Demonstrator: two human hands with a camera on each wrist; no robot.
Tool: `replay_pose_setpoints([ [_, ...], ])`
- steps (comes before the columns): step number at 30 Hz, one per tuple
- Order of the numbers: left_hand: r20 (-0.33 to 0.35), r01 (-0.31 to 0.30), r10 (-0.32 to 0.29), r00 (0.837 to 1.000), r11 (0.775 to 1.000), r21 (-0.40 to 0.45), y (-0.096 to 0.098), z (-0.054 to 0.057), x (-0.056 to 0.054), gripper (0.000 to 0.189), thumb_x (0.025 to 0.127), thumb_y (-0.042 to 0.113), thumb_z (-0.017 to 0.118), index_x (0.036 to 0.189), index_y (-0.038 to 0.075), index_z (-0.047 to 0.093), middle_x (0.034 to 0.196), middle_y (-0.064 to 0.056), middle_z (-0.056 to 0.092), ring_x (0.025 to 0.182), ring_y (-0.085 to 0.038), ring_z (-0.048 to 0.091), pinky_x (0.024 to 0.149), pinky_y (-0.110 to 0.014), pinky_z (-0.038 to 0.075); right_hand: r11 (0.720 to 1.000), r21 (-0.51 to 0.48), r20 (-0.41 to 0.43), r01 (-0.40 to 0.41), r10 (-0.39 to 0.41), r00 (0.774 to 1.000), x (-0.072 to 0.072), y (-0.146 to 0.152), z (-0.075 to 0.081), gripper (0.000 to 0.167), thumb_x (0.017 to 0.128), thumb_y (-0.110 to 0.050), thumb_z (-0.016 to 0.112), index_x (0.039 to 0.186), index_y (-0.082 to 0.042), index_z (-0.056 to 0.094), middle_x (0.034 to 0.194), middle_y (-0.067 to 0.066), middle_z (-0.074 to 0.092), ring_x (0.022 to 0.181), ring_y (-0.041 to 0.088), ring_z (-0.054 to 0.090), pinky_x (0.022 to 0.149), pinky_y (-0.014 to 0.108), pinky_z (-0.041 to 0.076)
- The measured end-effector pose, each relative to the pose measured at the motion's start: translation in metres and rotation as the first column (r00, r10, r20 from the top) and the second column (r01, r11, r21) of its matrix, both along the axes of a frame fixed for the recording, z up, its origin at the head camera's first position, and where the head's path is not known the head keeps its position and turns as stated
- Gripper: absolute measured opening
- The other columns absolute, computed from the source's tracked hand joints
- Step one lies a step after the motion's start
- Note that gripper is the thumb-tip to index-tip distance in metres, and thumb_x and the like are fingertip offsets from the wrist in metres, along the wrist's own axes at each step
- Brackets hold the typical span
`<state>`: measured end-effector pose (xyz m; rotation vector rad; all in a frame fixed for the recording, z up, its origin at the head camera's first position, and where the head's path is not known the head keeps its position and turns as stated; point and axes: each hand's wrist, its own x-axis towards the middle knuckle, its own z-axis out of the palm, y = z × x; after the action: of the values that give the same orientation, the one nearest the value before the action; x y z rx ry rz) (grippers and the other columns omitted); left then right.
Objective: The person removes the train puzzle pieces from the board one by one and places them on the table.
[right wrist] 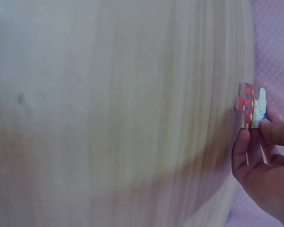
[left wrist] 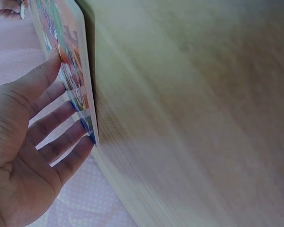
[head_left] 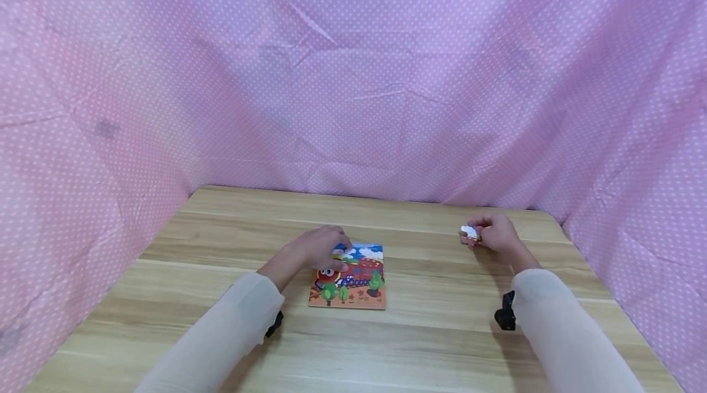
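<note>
A square picture puzzle (head_left: 358, 296) with a red smiling train, green trees and a blue sky lies flat on the wooden table, left of centre. My left hand (head_left: 320, 247) is over its upper left part; in the left wrist view the spread fingers (left wrist: 61, 116) and thumb touch the puzzle's printed face (left wrist: 68, 52). Away to the right, my right hand (head_left: 499, 233) pinches a small jigsaw piece (head_left: 469, 234) between thumb and fingers. Seen from the right wrist, that piece (right wrist: 249, 106) shows red blocks, blue squares and a white cloud, with a rounded tab at one side.
The wood-grain table (head_left: 420, 344) runs back to a pink polka-dot cloth (head_left: 353, 104) that hangs behind and along both sides. A black wrist device (head_left: 505, 313) sits under the right sleeve (head_left: 563, 331), with another at the left wrist.
</note>
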<state>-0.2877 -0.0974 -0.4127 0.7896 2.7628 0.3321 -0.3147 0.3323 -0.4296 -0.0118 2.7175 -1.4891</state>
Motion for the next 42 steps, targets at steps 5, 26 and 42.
replay_pose_setpoints([
  [5, -0.003, -0.001, 0.001, 1.000, 1.000, -0.006, 0.000, 0.001, 0.001, 0.044, 0.092, 0.041, 0.077, 0.131, 0.020, 0.069, 0.137, -0.002, 0.059, 0.130, -0.023, 0.054, 0.110, -0.046, 0.046, 0.993, 0.112, -0.034, 0.040, -0.036, 0.999, 0.002, 0.004, -0.006, 0.027, 0.097, 0.009, 0.048, 0.116, 0.017, 0.065, 0.102, 0.024, 0.068, 0.077, 0.011, 0.061, 0.062, 0.019, 0.053],
  [26, -0.003, 0.025, -0.025, 1.000, 1.000, 0.010, -0.003, -0.002, -0.003, 0.046, 0.092, 0.041, 0.077, 0.133, 0.019, 0.068, 0.134, 0.000, 0.060, 0.125, -0.021, 0.056, 0.107, -0.044, 0.048, 0.963, 0.221, -0.051, 0.152, -0.144, 0.988, 0.002, 0.007, -0.010, 0.023, 0.101, -0.008, 0.059, 0.117, 0.006, 0.070, 0.116, 0.025, 0.067, 0.105, 0.031, 0.059, 0.078, 0.026, 0.048],
  [42, 0.067, 0.000, -0.004, 0.998, 0.998, 0.063, -0.005, 0.003, -0.002, 0.055, 0.087, 0.037, 0.083, 0.135, 0.017, 0.066, 0.141, -0.004, 0.056, 0.129, -0.025, 0.053, 0.110, -0.047, 0.046, 0.936, 0.347, -0.243, -0.063, 0.155, 0.958, -0.010, -0.054, 0.011, 0.023, 0.102, -0.016, 0.063, 0.110, 0.003, 0.072, 0.101, 0.017, 0.071, 0.087, 0.026, 0.064, 0.072, 0.036, 0.054],
])
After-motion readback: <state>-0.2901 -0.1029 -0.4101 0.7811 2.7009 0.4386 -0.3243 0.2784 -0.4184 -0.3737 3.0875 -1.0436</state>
